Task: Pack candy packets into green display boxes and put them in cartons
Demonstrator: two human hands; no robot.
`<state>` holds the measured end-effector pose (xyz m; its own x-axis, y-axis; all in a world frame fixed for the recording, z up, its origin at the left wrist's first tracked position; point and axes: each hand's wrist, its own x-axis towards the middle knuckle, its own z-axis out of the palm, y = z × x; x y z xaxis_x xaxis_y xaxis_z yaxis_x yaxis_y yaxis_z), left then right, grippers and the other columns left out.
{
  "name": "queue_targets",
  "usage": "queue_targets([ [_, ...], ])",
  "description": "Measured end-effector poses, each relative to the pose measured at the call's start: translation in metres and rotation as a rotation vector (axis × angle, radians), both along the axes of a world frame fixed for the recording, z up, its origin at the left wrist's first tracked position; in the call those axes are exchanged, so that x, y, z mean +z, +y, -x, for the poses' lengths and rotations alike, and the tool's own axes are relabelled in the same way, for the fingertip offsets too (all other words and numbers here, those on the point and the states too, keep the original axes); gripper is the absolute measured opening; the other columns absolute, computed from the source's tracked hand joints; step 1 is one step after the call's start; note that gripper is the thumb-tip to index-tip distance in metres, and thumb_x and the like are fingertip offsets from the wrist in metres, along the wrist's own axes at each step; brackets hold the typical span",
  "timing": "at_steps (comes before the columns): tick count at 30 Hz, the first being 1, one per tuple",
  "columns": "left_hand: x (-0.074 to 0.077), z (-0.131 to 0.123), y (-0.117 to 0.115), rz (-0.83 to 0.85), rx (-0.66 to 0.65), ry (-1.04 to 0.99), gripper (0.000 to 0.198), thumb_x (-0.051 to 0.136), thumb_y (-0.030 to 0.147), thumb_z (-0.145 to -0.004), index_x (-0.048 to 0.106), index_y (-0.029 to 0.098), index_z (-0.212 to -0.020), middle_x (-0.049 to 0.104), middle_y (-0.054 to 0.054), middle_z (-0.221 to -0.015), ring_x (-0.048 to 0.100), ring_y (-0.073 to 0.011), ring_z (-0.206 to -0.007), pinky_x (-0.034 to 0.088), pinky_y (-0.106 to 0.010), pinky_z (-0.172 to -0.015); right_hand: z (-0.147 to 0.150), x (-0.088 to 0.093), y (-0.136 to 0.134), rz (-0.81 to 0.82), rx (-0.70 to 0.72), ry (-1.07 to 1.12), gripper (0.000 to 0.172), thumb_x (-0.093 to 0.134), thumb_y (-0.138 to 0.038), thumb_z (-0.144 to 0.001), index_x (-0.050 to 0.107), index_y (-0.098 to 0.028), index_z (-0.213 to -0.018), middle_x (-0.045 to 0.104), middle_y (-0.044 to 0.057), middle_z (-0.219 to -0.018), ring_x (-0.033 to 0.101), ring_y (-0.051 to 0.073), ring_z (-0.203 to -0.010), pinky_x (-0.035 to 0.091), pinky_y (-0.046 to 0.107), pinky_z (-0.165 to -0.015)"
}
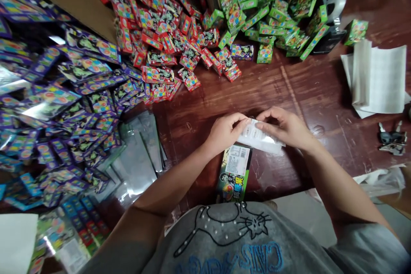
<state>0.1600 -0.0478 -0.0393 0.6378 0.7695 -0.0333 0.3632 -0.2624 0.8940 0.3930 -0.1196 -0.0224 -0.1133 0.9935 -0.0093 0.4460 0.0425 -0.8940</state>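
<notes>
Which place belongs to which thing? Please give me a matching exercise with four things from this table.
Things:
1. purple boxes
2. green boxes
3. label strip
4. keys

Places:
A. pinched between left hand and right hand
B. near the right edge of the table
C. heap on the left
D. heap at the far side, right of centre

Pairs: 1-C, 2-D, 3-A, 4-B

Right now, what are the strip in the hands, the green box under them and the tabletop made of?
Strip: white glossy paper or film, probably label backing; it shines and bends between left hand and right hand. Green box: likely printed card, sharp edges. Tabletop: dark varnished wood, grain and glare showing.
</notes>
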Motion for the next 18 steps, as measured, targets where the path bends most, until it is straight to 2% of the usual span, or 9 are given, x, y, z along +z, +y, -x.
queue_targets([
  [4, -0.001, 0.002, 0.005, -0.021, -0.052, -0.036, 0.020, 0.063, 0.034, -0.105, 0.076, 0.020, -0.097, 0.081, -0.003, -0.095, 0.071, -0.0150, -0.085, 0.051, -0.028, -0.078, -0.002, -0.002, 0.005, 0.035, 0.004, 0.033, 0.042, 0.081, -0.056, -0.091, 0.075, -0.022, -0.116, 0.078, 0.008, -0.107, 0.071, 0.020, -0.089, 0.059, 0.037, -0.081],
  [7, 0.000, 0.004, 0.008, -0.002, -0.067, -0.004, 0.023, 0.062, 0.036, -0.105, 0.077, 0.020, -0.097, 0.081, -0.003, -0.092, 0.071, -0.0154, -0.083, 0.051, -0.028, -0.077, -0.004, 0.001, 0.007, 0.047, 0.047, 0.081, 0.032, 0.077, -0.055, -0.096, 0.077, -0.023, -0.098, 0.077, 0.006, -0.095, 0.070, 0.019, -0.085, 0.057, 0.036, -0.079],
  [10, 0.001, 0.004, 0.010, 0.028, -0.036, 0.069, 0.026, 0.062, 0.038, -0.105, 0.078, 0.020, -0.095, 0.080, -0.002, -0.086, 0.068, -0.0150, -0.075, 0.049, -0.028, -0.071, -0.004, 0.004, 0.009, -0.036, -0.023, 0.088, 0.030, 0.074, -0.053, -0.098, 0.076, -0.024, -0.091, 0.076, 0.005, -0.094, 0.070, 0.020, -0.087, 0.057, 0.038, -0.083],
  [13, 0.001, 0.003, 0.009, 0.024, -0.034, 0.081, 0.026, 0.063, 0.038, -0.103, 0.078, 0.019, -0.092, 0.079, -0.002, -0.083, 0.066, -0.0142, -0.071, 0.047, -0.027, -0.069, 0.002, 0.003, 0.012, -0.057, -0.105, 0.059, 0.028, 0.074, -0.051, -0.098, 0.077, -0.026, -0.109, 0.078, 0.006, -0.105, 0.072, 0.022, -0.095, 0.058, 0.040, -0.088],
  [16, -0.002, 0.000, 0.010, 0.046, -0.051, 0.033, 0.031, 0.062, 0.041, -0.104, 0.076, 0.019, -0.089, 0.076, -0.001, -0.078, 0.062, -0.0131, -0.068, 0.045, -0.026, -0.066, 0.012, 0.002, 0.013, -0.062, -0.046, 0.013, 0.043, 0.071, -0.044, -0.099, 0.068, -0.028, -0.139, 0.079, 0.005, -0.109, 0.074, 0.023, -0.100, 0.058, 0.044, -0.098],
  [18, -0.004, -0.002, 0.012, 0.101, -0.035, -0.001, 0.038, 0.059, 0.047, -0.106, 0.075, 0.018, -0.088, 0.074, -0.001, -0.077, 0.062, -0.0135, -0.068, 0.046, -0.026, -0.065, 0.019, 0.004, 0.010, -0.117, -0.059, -0.069, 0.044, 0.067, -0.041, -0.101, 0.064, -0.030, -0.144, 0.078, 0.004, -0.104, 0.073, 0.025, -0.102, 0.056, 0.049, -0.104],
])
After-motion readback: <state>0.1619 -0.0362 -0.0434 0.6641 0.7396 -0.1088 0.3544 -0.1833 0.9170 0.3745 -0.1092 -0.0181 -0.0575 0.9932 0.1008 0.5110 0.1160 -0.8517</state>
